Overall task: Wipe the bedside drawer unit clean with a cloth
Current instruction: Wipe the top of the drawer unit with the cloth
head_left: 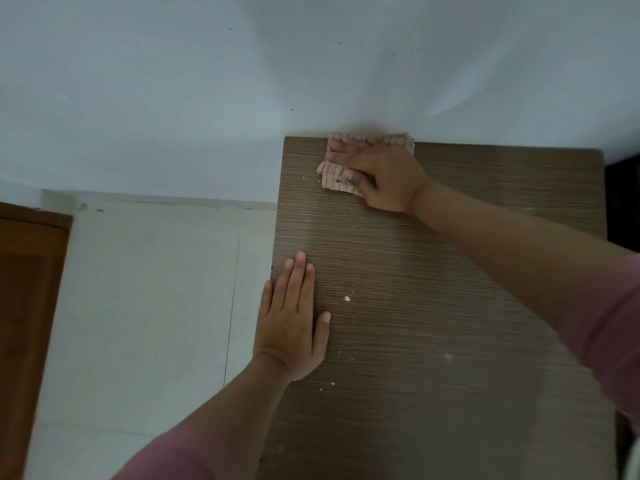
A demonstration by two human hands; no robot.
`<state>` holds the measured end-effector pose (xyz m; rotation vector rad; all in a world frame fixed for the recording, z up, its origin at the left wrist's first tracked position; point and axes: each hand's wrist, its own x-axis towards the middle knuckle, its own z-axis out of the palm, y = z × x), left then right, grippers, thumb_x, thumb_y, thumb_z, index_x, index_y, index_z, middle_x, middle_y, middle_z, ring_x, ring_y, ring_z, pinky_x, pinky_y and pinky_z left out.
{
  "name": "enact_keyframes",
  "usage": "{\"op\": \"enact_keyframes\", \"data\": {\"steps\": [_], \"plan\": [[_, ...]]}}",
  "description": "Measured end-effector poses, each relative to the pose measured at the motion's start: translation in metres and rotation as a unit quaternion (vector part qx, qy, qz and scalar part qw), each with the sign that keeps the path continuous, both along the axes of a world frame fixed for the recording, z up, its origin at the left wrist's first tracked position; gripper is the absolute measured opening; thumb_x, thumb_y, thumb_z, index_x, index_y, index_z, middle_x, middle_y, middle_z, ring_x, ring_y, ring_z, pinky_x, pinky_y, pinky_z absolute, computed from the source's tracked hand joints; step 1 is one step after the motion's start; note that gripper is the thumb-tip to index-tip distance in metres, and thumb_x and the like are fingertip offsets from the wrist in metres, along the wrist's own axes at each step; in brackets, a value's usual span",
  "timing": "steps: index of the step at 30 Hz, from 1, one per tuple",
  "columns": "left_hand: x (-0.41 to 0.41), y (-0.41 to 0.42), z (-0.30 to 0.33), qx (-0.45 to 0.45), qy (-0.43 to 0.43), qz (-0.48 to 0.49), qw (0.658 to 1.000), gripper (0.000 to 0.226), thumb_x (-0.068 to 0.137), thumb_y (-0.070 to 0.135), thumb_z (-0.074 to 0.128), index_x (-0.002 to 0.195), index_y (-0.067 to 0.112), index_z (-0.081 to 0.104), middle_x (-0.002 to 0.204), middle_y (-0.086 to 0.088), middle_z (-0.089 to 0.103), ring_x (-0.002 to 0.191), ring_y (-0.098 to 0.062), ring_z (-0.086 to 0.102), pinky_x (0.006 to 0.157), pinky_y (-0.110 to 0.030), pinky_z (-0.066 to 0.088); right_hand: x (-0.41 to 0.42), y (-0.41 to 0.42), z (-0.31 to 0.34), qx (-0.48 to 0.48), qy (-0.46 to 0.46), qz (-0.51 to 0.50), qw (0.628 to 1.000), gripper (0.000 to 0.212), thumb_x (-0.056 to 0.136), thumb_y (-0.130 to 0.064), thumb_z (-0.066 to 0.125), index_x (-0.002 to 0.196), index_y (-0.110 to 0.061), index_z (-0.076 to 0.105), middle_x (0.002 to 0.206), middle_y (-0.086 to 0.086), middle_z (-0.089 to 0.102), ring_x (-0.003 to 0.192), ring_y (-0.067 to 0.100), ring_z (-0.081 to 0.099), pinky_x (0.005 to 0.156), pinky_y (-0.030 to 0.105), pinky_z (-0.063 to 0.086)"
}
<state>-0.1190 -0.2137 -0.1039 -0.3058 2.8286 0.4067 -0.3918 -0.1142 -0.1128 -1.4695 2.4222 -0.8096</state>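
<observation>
Wiping the top of the bedside drawer unit (450, 271), brown with fine wood lines. Right hand (377, 174) flat on the checked cloth (334, 174), fingers straight and close together, pressing it down at the far edge near the far left corner, right up by the white wall (207, 98). Left hand (292, 317) flat too, fingers straight and together, resting on the left edge, holding nothing. White crumbs (347, 298) on the top just beside the left hand, more little bits nearer the front, all on the near side of the cloth. So probably a pull toward the body next, from far edge to front edge. Cloth longer from side to side, good for a wide sweep. Right hand already on it, so likely the one to do the wiping.
</observation>
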Motion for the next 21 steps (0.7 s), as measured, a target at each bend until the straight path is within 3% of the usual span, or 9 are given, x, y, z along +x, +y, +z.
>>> {"op": "enact_keyframes", "data": {"steps": [10, 15, 21], "plan": [[0.000, 0.001, -0.001, -0.014, 0.018, 0.004, 1.000, 0.069, 0.089, 0.043, 0.030, 0.146, 0.010, 0.010, 0.156, -0.005, 0.005, 0.143, -0.017, 0.000, 0.116, -0.042, 0.006, 0.038, 0.015, -0.006, 0.006, 0.022, 0.022, 1.000, 0.038, 0.093, -0.018, 0.050, 0.131, -0.014, 0.053, 0.138, 0.009, 0.049, 0.132, 0.024, 0.040, 0.110, 0.046, 0.030], [0.000, 0.003, -0.001, -0.021, 0.032, 0.007, 0.999, 0.069, 0.089, 0.042, 0.032, 0.146, 0.009, 0.014, 0.156, -0.006, 0.010, 0.143, -0.019, 0.005, 0.115, -0.042, 0.008, 0.073, 0.030, -0.007, 0.011, 0.029, 0.042, 0.999, 0.039, 0.094, -0.023, 0.044, 0.130, -0.014, 0.054, 0.138, 0.009, 0.049, 0.132, 0.024, 0.041, 0.110, 0.040, 0.025], [0.001, 0.002, -0.004, -0.002, 0.055, 0.006, 0.998, 0.065, 0.090, 0.040, 0.025, 0.146, 0.010, 0.012, 0.156, -0.005, 0.007, 0.143, -0.017, 0.001, 0.116, -0.043, 0.006, 0.110, 0.044, -0.006, 0.001, 0.032, 0.047, 0.998, 0.037, 0.093, -0.023, 0.045, 0.127, -0.013, 0.057, 0.135, 0.010, 0.052, 0.130, 0.024, 0.043, 0.109, 0.041, 0.026]]}}
